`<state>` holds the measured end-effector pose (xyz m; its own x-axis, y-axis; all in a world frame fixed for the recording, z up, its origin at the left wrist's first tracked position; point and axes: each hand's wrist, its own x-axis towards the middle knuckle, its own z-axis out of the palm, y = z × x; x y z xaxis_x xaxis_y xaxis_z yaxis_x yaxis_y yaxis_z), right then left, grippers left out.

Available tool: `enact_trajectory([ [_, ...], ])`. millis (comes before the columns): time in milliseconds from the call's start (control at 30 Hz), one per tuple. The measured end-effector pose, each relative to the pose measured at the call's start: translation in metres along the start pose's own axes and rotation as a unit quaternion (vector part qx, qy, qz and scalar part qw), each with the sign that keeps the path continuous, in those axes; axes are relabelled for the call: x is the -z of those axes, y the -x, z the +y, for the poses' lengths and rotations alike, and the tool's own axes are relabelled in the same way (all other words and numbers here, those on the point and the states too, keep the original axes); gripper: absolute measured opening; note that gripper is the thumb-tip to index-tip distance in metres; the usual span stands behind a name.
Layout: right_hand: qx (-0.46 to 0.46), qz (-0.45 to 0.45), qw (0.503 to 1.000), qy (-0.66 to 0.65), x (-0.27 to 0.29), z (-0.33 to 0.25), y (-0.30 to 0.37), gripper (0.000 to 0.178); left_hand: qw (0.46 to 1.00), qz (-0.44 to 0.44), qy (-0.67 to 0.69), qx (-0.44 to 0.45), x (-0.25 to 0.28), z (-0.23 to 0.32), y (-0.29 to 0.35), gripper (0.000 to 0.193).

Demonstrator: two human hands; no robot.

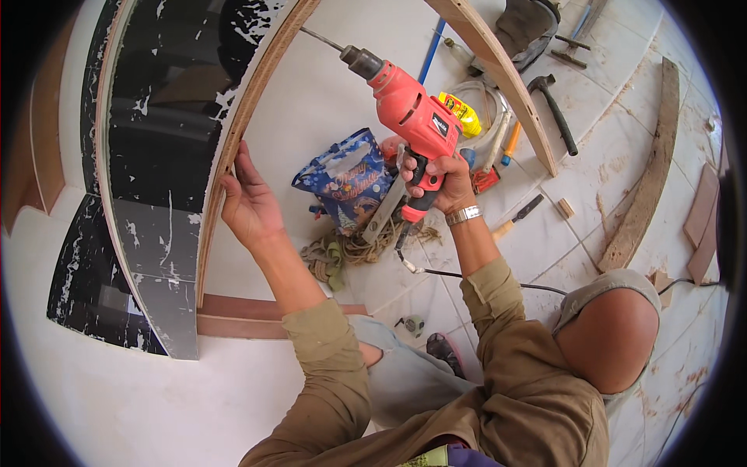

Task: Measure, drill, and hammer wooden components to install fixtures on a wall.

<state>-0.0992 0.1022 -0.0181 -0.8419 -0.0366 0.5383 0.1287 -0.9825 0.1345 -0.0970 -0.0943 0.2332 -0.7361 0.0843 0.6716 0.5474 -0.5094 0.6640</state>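
Note:
My right hand is wrapped round the handle of a red corded power drill. The long thin bit points up and left, its tip at the edge of a curved plywood frame; I cannot tell whether it touches. My left hand grips that plywood edge lower down, thumb and fingers against it. Glossy black sheeting with scraped white patches lies left of the edge. A second curved plywood strip arches at the upper right of the drill.
A blue printed bag, rope and a yellow packet lie beyond the drill. A hammer, a chisel and a curved timber piece are on the tiles at right. The drill's black cord trails right, past my knee.

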Motion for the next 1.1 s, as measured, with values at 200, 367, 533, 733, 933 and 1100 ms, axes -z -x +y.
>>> enact_trajectory([
  [200, -0.018, -0.023, 0.999, -0.042, 0.000, 0.000, -0.005, 0.050, 1.000, 0.007, -0.018, -0.008, -0.002, 0.003, 0.001, 0.060],
  [367, -0.024, -0.013, 0.999, -0.028, 0.000, -0.006, -0.004, 0.048, 1.000, 0.010, -0.016, 0.002, 0.000, 0.003, 0.000, 0.062],
  [533, -0.023, -0.003, 1.000, -0.017, -0.003, -0.007, -0.005, 0.048, 1.000, 0.004, -0.017, -0.001, 0.001, 0.005, -0.001, 0.061],
  [733, -0.030, -0.004, 0.999, -0.017, -0.004, -0.010, -0.005, 0.048, 1.000, 0.011, -0.002, 0.008, 0.004, 0.006, -0.002, 0.071],
  [933, -0.028, 0.024, 0.999, 0.000, -0.011, -0.012, -0.002, 0.049, 0.999, 0.016, 0.046, 0.020, 0.011, 0.008, -0.001, 0.085],
  [1100, -0.001, 0.049, 0.997, 0.056, -0.015, -0.016, -0.001, 0.047, 0.990, 0.013, 0.139, 0.037, 0.028, 0.010, 0.005, 0.088],
])
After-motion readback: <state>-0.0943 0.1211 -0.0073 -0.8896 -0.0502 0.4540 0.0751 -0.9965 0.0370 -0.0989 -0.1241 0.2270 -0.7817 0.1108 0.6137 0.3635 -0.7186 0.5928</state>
